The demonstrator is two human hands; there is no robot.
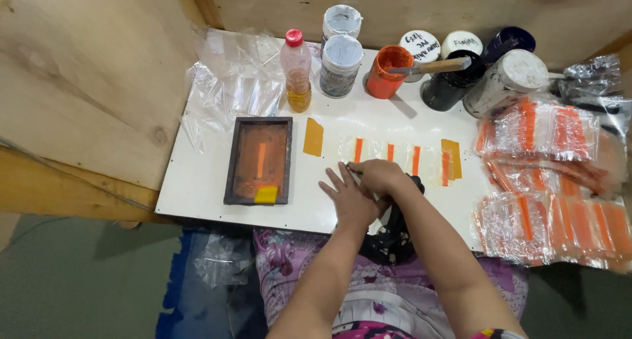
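The left hand (350, 197) is laid flat on the white worktop (197, 181) with its fingers spread, pressing down the near edge of a clear plastic bag (352, 151). The right hand (376, 176) is curled just beside it, fingertips pinched on something small at that same edge; what is pinched cannot be made out.

Just beyond the hands, a row of clear bags is laid out, each already marked with an orange stripe (358, 149), and an amber tape patch is seen at either end of the row. To the left of the left hand a dark printing frame (258, 160) lies flat, stained orange, with a yellow squeegee piece (266, 194) resting on its near end. Farther left and beyond, unprinted clear bags (230, 82) are heaped. To the right of the right hand, printed bags (559, 181) are stacked in bundles.

Judging by these piles, a good part of the printing appears done, while a stock of blank bags seems left. At the far side an orange paint tub (385, 72) with a stirring tool, a bottle (297, 79) and several jars are lined up.
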